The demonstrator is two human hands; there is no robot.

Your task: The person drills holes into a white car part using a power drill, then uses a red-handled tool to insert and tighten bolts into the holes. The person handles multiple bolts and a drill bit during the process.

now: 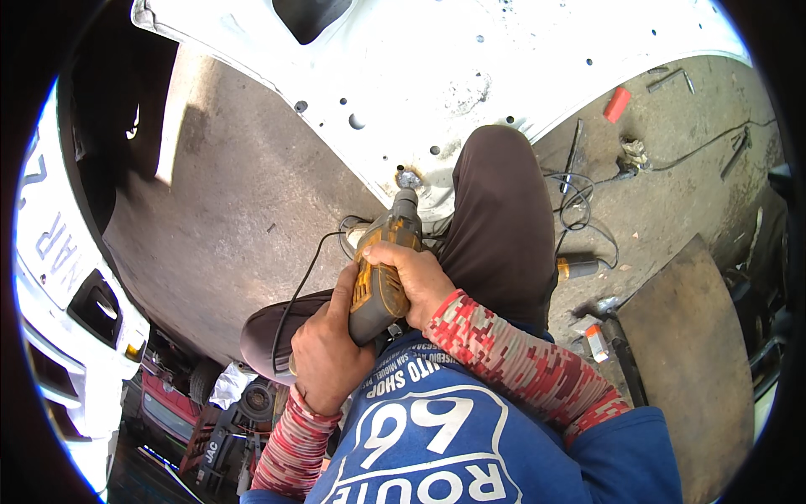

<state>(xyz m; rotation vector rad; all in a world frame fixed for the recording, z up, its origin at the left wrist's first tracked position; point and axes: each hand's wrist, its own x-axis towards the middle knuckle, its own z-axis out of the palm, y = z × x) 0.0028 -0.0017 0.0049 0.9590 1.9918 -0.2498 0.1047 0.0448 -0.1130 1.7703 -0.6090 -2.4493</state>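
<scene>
A yellow and black power drill [382, 281] points away from me, with its chuck end at the near corner of a white metal car panel [395, 80]. Bare grey metal [409, 179] shows at that corner, just past the chuck. My left hand [333, 344] wraps round the rear of the drill, its thumb along the side. Over the top and right side of the body closes my right hand [413, 275]. The drill hides the left fingers and its own bit. A black cord [304, 281] curves down to the left of the drill.
Beyond my right knee lie a red block [617, 105], a coiled black cable [579, 202] and a yellow-black tool [578, 268]. A brown sheet [697, 370] rests at the right. White vehicle bodywork [75, 336] stands at the left, with a red vehicle [168, 399] lower down.
</scene>
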